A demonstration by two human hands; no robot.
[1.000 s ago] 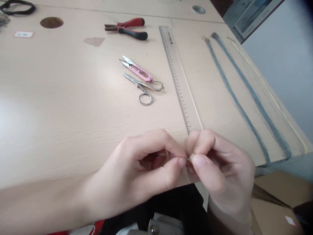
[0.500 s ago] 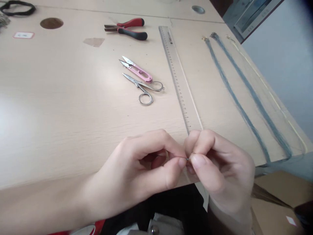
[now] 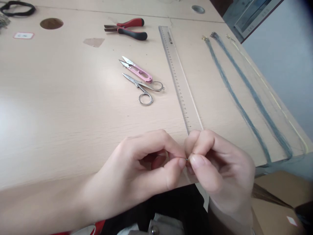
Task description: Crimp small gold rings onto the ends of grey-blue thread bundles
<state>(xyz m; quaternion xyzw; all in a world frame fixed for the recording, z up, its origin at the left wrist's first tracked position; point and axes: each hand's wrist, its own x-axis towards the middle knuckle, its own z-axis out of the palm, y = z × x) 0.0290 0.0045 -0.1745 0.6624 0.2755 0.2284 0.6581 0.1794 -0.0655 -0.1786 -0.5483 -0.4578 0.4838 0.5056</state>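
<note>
My left hand [image 3: 146,166] and my right hand [image 3: 217,166] meet fingertip to fingertip over the table's front edge. Each pinches thumb against index finger on a tiny thing between them, too small to make out; a thin thread-like bit shows in the gap. Just beyond my hands lies a clear ruler [image 3: 177,81], its near end hidden behind my fingers. Small silver scissors [image 3: 138,84] and pink thread snips [image 3: 139,71] rest to the left of the ruler.
Red-and-black pliers [image 3: 132,33] lie farther back. On the right are two bundles of blue-grey thread [image 3: 236,98] [image 3: 256,99] and a yellowish strand [image 3: 271,91]. A black band [image 3: 18,13] and a small label [image 3: 23,35] sit at the back left. Cardboard boxes [image 3: 283,189] stand below right.
My right thumb has shifted very slightly left, and the bit between my fingertips looks a little different. Both hands otherwise keep their places.
</note>
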